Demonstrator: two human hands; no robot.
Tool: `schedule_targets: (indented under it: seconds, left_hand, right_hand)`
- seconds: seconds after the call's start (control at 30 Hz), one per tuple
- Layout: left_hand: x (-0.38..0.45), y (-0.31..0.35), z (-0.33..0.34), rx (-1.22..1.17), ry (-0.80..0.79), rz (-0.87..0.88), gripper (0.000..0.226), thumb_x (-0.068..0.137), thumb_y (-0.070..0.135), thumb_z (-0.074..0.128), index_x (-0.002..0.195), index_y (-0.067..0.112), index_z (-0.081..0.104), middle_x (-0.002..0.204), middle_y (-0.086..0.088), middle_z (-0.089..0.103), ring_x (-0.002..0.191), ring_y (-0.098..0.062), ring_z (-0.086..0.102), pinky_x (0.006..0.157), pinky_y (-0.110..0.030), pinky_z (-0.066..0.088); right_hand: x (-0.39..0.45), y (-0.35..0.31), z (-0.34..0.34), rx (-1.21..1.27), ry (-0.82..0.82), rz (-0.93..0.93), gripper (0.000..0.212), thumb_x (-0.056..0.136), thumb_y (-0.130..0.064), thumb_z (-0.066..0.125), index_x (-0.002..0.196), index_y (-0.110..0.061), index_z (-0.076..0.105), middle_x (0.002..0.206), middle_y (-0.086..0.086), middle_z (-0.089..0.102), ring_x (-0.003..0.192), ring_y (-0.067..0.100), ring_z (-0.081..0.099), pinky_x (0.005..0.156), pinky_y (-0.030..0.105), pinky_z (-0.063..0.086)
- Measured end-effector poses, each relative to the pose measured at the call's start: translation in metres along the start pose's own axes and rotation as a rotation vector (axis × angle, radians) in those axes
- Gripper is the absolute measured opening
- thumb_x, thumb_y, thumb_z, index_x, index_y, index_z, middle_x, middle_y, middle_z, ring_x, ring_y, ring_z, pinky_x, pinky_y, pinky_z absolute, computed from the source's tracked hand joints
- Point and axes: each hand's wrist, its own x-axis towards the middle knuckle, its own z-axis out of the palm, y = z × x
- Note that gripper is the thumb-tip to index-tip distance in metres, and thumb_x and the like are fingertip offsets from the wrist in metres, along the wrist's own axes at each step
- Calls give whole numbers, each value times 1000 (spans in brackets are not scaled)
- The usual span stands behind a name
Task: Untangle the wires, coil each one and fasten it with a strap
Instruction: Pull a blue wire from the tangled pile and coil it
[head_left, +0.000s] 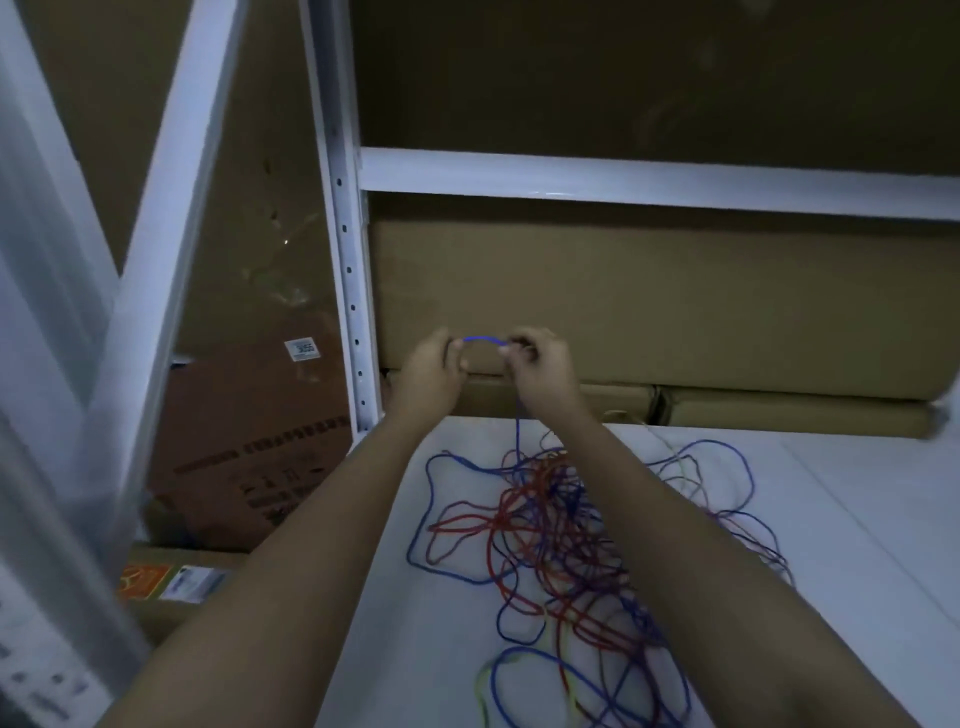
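Blue wire (483, 339) is stretched in a short arc between both hands, held up above the far edge of the white table (857, 519). Left hand (431, 374) has its fingers curled in tight, pinching one end of that arc at the fingertips. Right hand (540, 369) is doing the same on the other end, fingers bunched up narrow around the wire. It's a bit blurry so I can't tell exactly which fingers are doing the pinching, but both hands are clearly closed on it, not spread.

From the right hand the blue strand drops straight down into the tangle (550, 525), which sits on the table below and between the forearms. That mess is mostly red and blue loops all crossed over each other, with a yellowish-green wire (483, 680) poking out near the bottom and a few thinner loops trailing off to the right.

Behind the hands there's a stack of cardboard boxes (649, 296) on a white metal shelf frame (348, 249), plus another printed box (249, 457) off to the left.
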Motion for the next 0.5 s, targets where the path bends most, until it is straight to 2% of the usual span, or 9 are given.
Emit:
schedule_targets:
  seconds: [0.1,0.2,0.3,0.33,0.4,0.5]
  left_hand:
    - [-2,37,-3,-121,-9,14,19,102,17,39,92,15,55,66,4,50,62,-19,46,64,-35,40]
    - [-13,73,-4,-161,-11,20,21,103,19,35,91,18,52,67,3,48,55,-13,41,53,-28,31]
    - [-34,96,3,-333,-65,-41,27,102,16,33,80,22,46,61,2,43,49,-10,37,50,-28,28]
    - [-44,102,7,-402,-87,-77,28,102,15,32,78,21,45,58,3,42,46,-7,36,50,-27,28]
    - [-67,112,14,-502,-105,-113,29,103,13,31,78,18,43,50,7,39,39,-2,32,48,-22,28]
    - [-99,122,19,-568,-118,-125,30,105,15,29,79,15,43,39,11,39,36,-1,30,42,-16,29]
  right_hand:
    - [-4,-23,-32,101,84,6,15,88,5,57,88,-8,63,83,12,55,62,11,53,61,18,45]
    - [-16,-49,-54,298,133,41,16,89,8,56,93,-8,59,67,1,53,52,-1,51,61,24,47]
    - [-39,-60,-69,355,112,99,12,94,2,53,102,-4,59,70,-2,54,54,-3,53,65,22,48]
    - [-51,-58,-74,335,62,122,9,96,-4,51,99,-6,59,72,-2,56,59,-2,55,68,22,48]
    - [-79,-48,-82,268,-105,199,19,101,-18,44,91,-15,60,80,-3,61,75,5,59,78,26,47]
    - [-124,-28,-83,202,-361,324,28,104,-25,38,108,-11,61,95,0,66,96,14,60,91,33,45]
